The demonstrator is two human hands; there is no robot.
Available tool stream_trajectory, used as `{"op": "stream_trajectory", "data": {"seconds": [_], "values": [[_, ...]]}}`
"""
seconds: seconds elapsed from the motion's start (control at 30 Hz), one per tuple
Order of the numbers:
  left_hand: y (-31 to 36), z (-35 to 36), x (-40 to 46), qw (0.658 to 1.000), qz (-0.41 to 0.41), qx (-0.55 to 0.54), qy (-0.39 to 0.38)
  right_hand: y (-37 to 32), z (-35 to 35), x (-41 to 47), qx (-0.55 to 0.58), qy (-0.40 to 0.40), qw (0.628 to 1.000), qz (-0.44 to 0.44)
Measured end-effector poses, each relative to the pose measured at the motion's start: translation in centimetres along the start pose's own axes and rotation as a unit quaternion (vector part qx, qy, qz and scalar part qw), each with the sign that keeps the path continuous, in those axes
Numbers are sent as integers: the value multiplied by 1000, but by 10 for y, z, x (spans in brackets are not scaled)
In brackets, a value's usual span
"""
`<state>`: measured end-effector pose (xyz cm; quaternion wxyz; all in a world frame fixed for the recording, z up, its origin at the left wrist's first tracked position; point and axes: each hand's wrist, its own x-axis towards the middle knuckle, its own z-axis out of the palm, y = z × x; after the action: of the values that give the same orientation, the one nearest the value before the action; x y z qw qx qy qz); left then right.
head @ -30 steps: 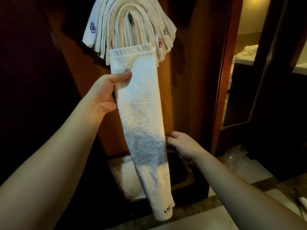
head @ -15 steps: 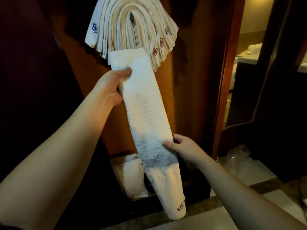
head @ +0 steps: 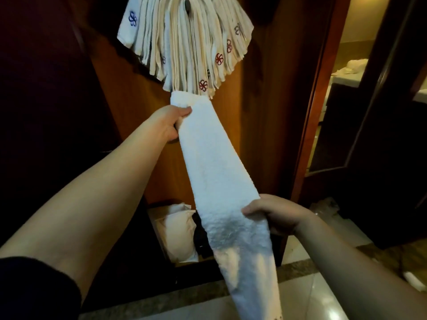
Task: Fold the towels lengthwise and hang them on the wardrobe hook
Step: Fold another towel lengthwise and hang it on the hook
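Observation:
A long white towel, folded lengthwise into a narrow strip, slants from upper centre down to the bottom edge. My left hand pinches its upper end, thumb on top. My right hand grips its right edge lower down, fingers curled round the cloth. Above, several folded towels with embroidered logos hang fanned over a dark wardrobe hook on the wooden panel. The held towel's top end sits just below that bundle.
The wooden wardrobe panel stands behind the towels. A box with white cloth sits on the floor below. To the right a door frame opens to a room with a counter. Glossy floor tiles lie at the bottom right.
My right hand has closed onto the towel's right edge and pulled the lower part toward me and right. The towel slants more, and its top end has dropped below the hanging bundle.

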<state>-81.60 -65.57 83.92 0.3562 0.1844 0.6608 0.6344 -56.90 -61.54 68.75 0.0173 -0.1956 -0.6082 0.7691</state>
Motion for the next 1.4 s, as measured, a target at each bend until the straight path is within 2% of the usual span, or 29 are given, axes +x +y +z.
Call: {"op": "stream_trajectory", "data": {"seconds": [0.13,0.27,0.37,0.5,0.6,0.7,0.77,0.87,0.93,1.03,1.17,1.4], "values": [[-25,-5,14,998,-57,20,22,3,6,-8,151,-58,987,-17],[-57,-10,33,996,-89,31,4,3,19,-12,172,-98,980,-8],[-94,-18,56,993,-111,49,-9,-2,24,-10,182,-99,978,-23],[-123,-14,11,984,-135,69,-89,-34,28,-6,211,-51,973,-81],[-146,-13,5,981,-93,93,-140,-66,32,0,201,37,972,-119],[-152,-12,11,994,-28,4,-103,-89,33,11,197,124,963,-139],[-153,-14,-2,992,13,-45,-114,-100,33,15,210,162,952,-151],[-155,-22,-19,967,105,-48,-229,-116,36,13,218,181,944,-171],[-148,-28,-19,949,143,-38,-277,-125,38,12,207,174,946,-179],[-133,-32,-13,939,119,-19,-322,-139,39,11,182,162,950,-194],[-128,-34,-9,931,92,75,-346,-157,32,10,160,155,950,-220],[-213,-40,-13,932,-37,114,-341,-173,16,19,160,223,935,-225]]}}
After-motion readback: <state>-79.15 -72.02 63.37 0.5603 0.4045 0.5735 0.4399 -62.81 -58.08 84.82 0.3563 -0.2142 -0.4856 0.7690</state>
